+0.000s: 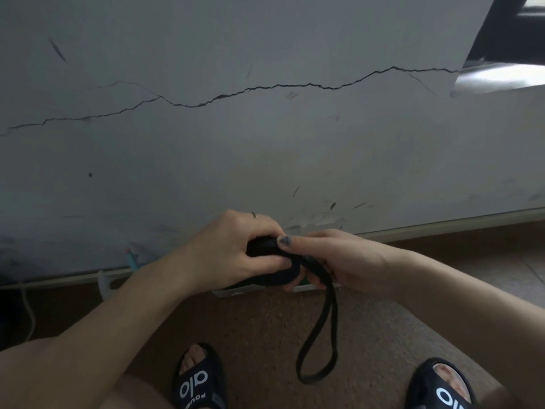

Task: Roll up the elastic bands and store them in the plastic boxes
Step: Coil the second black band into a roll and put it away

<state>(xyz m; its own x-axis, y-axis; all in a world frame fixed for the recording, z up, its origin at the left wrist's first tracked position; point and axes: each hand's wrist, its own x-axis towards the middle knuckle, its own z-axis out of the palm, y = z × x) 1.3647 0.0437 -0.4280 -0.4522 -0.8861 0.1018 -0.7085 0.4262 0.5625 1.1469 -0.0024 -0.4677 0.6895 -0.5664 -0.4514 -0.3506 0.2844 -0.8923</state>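
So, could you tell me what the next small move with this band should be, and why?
Probably another turn of winding: the left hand grips the rolled part of the black band, the right hand feeds it, and a long loop hangs free toward the floor.

Two bare forearms reach in from the lower corners and meet at lower centre of the frame. The left hand point(236, 249) and right hand point(330, 258) touch, fingers curled, gripping a black elastic band point(317, 343).

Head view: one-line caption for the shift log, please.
Both hands, left hand and right hand, roll a black elastic band; its unrolled loop hangs down above the floor.
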